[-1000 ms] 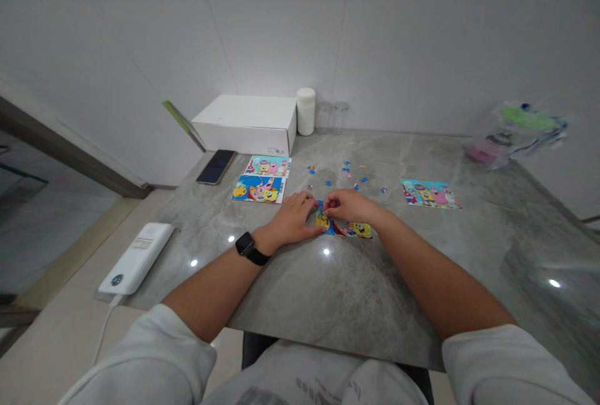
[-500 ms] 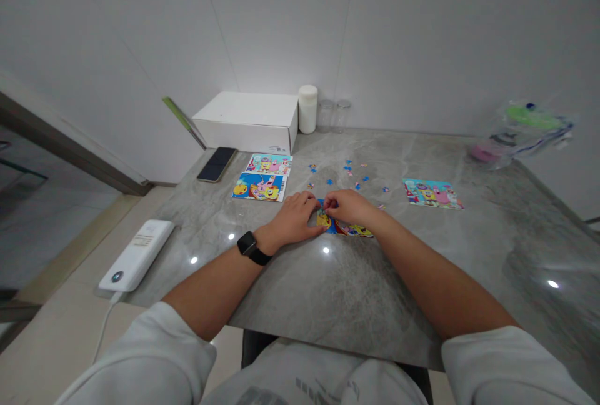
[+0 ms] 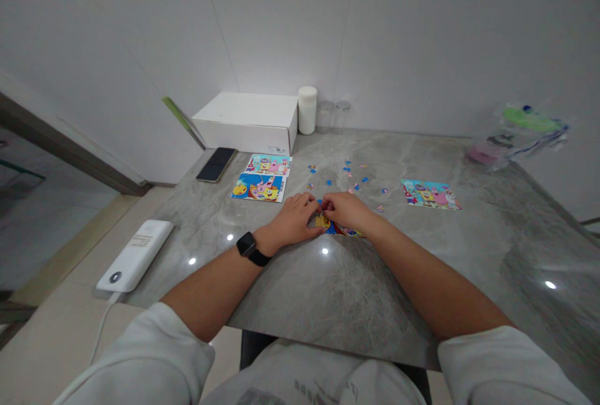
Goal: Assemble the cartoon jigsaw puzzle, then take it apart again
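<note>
A: Where is the jigsaw puzzle (image 3: 332, 228)?

B: Flat on the grey table (image 3: 356, 292), near side, between the two hands; part of it is hidden beneath them.

A: And the left hand (image 3: 295, 212)?

B: Moderately wide; its thumb is apart from the fingers, at the puzzle's left end; a black watch (image 3: 246, 244) circles that wrist.

A: The right hand (image 3: 345, 209)?

B: Narrow, its fingers curled over the puzzle's far side, close to the left fingertips; I cannot tell whether they pinch a piece.

A: What lies about them?

B: Loose pieces (image 3: 329, 182) are scattered just beyond, on the far side; two picture cards (image 3: 259, 187) lie to the left, a third card (image 3: 431, 195) to the right; a phone (image 3: 216, 164) is farther left, near a white box (image 3: 248, 111); a white bottle (image 3: 307, 110) stands just beside the box; a clear plastic bag (image 3: 520, 133) sits far right.
</note>
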Demonstrator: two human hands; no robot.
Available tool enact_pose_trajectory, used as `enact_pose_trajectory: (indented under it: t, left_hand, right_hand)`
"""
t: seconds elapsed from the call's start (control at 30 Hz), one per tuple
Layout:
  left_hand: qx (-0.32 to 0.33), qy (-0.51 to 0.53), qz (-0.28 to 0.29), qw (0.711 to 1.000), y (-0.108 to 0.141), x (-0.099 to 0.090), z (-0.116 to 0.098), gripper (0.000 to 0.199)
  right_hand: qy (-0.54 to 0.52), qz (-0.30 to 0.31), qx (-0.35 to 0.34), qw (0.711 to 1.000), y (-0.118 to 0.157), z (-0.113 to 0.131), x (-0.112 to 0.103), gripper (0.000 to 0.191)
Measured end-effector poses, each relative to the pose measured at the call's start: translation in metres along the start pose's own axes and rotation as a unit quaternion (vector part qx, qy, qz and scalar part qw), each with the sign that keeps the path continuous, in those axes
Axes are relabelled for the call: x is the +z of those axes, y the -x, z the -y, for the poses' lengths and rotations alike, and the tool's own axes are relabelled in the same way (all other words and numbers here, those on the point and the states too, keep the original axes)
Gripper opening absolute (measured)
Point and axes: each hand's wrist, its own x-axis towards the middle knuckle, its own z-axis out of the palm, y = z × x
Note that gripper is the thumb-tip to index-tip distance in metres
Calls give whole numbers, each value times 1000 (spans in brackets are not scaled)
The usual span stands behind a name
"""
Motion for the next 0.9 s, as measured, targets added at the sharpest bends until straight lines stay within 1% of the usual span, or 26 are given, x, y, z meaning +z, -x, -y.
enact_pose_trajectory:
  t: [0.1, 0.27, 0.53, 0.9]
  left_hand:
    - [5, -7, 5, 1000, 0, 0, 0, 34]
    - [15, -27, 24, 999, -1, -4, -2, 32]
    - [17, -6, 37, 999, -2, -9, -6, 25]
    - [35, -28, 63, 997, -1, -12, -4, 31]
  right_hand:
    - [-5, -23, 6, 1000, 1, -4, -5, 18]
    - [-6, -73, 48, 996, 1, -10, -17, 16]
    - [-6, -81, 51, 995, 0, -11, -24, 15]
    - [-27, -127, 52, 990, 7, -15, -38, 17]
